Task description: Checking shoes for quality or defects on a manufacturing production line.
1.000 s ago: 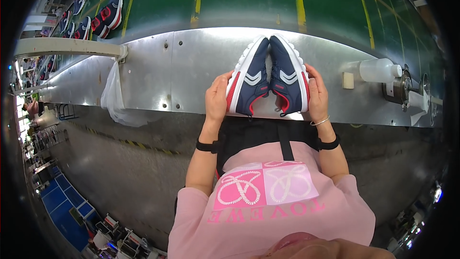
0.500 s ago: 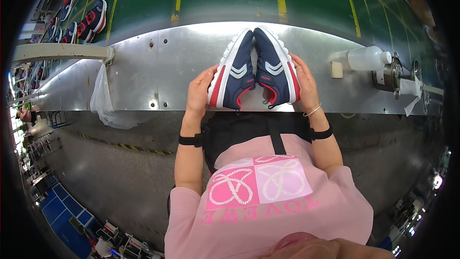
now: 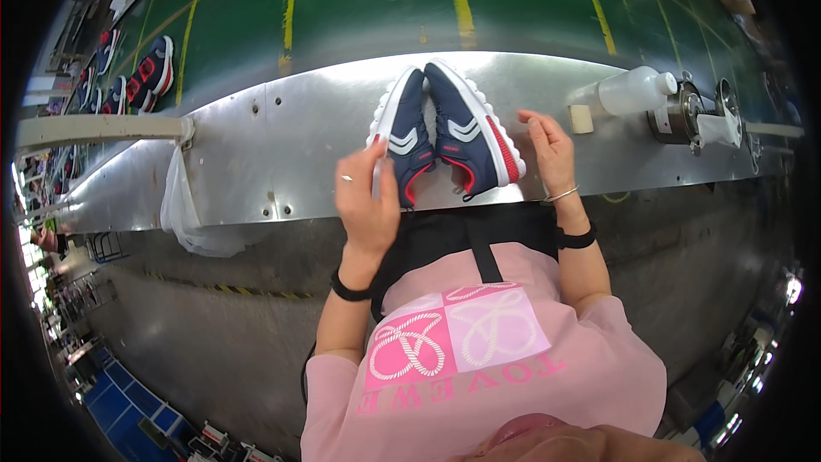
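A pair of navy sneakers with white soles and red trim lies on the metal ledge, toes together and pointing away from me. The left sneaker is partly hidden behind my left hand, which is over its outer heel side with thumb and fingers apart. Whether that hand still touches it I cannot tell. My right hand is off to the right of the right sneaker, with a gap between them. Its fingers are loosely bent and nothing shows in them.
A white plastic bottle, a small cream block and a metal pot stand on the right of the ledge. More sneakers lie on the green belt at left. A plastic bag hangs from a pale bar.
Both hands held the sneakers' outer sides before. The right hand has let go and moved off right; the left has lifted and shifted inward over its sneaker. The view has turned slightly.
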A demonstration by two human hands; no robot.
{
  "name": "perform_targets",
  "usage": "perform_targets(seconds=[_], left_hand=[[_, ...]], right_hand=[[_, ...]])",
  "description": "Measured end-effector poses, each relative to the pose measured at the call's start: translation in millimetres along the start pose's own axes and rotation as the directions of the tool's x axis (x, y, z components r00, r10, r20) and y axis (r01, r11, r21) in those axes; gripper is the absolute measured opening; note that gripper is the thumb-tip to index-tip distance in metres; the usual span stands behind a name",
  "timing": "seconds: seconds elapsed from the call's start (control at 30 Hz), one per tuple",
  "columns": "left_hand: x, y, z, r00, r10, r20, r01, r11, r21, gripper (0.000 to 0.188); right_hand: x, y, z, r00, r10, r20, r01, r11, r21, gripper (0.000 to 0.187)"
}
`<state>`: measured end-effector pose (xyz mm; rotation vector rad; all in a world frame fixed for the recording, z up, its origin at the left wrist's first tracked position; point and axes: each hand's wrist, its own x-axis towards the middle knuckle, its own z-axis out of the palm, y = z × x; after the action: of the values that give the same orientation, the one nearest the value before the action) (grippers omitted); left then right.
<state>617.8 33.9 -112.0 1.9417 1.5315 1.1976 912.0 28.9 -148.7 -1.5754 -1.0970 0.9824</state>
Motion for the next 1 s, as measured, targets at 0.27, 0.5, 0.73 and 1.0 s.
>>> perform_targets(seconds=[0.27, 0.5, 0.73, 1.0], left_hand=[[-34.0, 41.7, 43.2, 0.837, -0.080, 0.541, 0.320, 0.874, -0.365, 0.074], [-29.7, 34.7, 76.6, 0.783, -0.163, 0.600, 0.526, 0.688, -0.499, 0.086], [-21.1, 52.3, 98.1, 0.826, -0.294, 0.481, 0.511, 0.751, -0.419, 0.085], [-25.2, 61.6, 97.0, 0.841, -0.207, 0.500, 0.440, 0.800, -0.408, 0.078]], right_hand=[[-2.7, -52.7, -124.4, 0.757, -0.461, -0.463, 0.166, 0.821, -0.546, 0.015], [42.6, -94.0, -315.9, 0.531, -0.795, -0.293, -0.149, 0.252, -0.956, 0.019], [91.7, -78.8, -397.8, 0.839, -0.147, -0.524, -0.445, 0.369, -0.816, 0.036], [99.7, -39.5, -412.3, 0.865, -0.291, -0.409, -0.271, 0.415, -0.868, 0.029]])
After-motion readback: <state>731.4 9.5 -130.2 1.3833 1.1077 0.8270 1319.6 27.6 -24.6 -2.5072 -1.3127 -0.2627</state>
